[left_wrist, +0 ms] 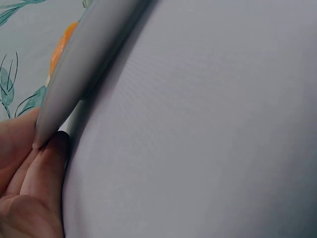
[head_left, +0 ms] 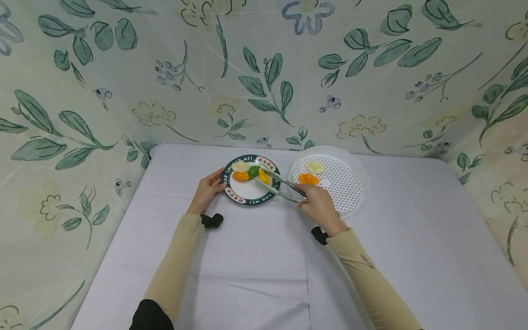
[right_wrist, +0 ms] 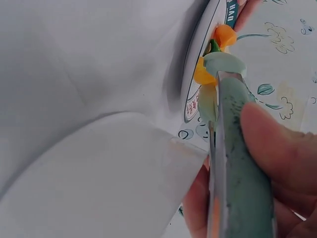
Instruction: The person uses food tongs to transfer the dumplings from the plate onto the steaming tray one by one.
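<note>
My left hand [head_left: 206, 189] pinches the left rim of a round plate [head_left: 247, 190] with a green lettered border; in the left wrist view the thumb [left_wrist: 17, 139] lies over the rim and fingers are under it. Pale green tongs [right_wrist: 242, 163] are gripped in my right hand [head_left: 319, 206]. Their tips reach over the plate, around a yellow piece [head_left: 264, 177] at its right side. Beside that lie a green piece [head_left: 253, 172], an orange piece [head_left: 241, 176] and a pale yellow piece [head_left: 240, 166], perhaps vegetable slices.
Right of the plate stands a round white tray [head_left: 344, 195] with a perforated base. It bears a pale piece [head_left: 315, 167] and an orange piece [head_left: 309, 179]. A white cloth [head_left: 255, 261] covers the table, and a leaf-patterned curtain [head_left: 264, 87] hangs behind it.
</note>
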Available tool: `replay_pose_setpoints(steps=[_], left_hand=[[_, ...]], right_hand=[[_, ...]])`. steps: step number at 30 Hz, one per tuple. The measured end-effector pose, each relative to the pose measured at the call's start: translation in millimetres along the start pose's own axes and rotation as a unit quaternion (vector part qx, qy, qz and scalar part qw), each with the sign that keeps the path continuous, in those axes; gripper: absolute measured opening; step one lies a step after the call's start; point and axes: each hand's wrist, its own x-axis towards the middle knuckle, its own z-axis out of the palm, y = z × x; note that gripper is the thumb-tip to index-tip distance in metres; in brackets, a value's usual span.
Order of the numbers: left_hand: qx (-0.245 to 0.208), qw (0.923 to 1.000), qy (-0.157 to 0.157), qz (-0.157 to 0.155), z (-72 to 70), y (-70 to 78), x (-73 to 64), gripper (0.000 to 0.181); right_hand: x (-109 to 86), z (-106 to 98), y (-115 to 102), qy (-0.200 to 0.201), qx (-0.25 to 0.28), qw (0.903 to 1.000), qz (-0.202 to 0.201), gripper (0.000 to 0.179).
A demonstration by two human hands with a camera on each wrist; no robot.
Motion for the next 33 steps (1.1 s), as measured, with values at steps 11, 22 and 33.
replay_pose_setpoints(steps=[11,22,33], left_hand=[[0.001,1.0000,-0.004,0.005,-0.8,0.8,-1.4,0.061],[-0.004,1.0000,-0.002,0.006,-0.6,0.3,-1.3,0.061],[-0.004,1.0000,-0.004,0.005,-0.8,0.0,-1.3,0.061]], right_hand=[[-4.0,-2.3,6.9,-0.004,0.017,0.9998,-0.001,0.046],[-11.9,-10.5,22.2,-0.002,0.061,0.9978,-0.027,0.050],[-16.3,-19.2,34.6,-0.016,0.090,0.9957,-0.012,0.051]])
